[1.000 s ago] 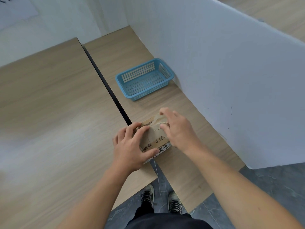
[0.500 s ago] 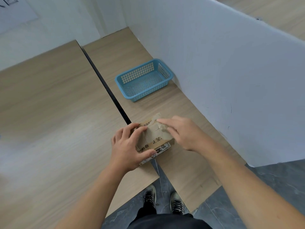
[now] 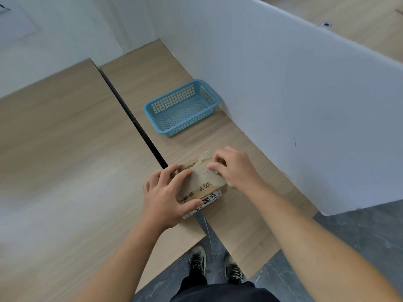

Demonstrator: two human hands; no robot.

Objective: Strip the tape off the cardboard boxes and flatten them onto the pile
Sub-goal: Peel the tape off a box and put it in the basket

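Now the cardboard box point(image 3: 206, 185) sits near the front edge of the right table point(image 3: 239, 225). The left hand point(image 3: 165, 199) grips its left side, and the right hand point(image 3: 233, 168) pinches tape point(image 3: 201, 159) at its far-right top, so the peel likely runs leftward.

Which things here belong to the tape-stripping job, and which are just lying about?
Job in hand: cardboard box, held by the left hand; tape on its top, pinched by the right hand.
Lying about: blue basket; white partition.
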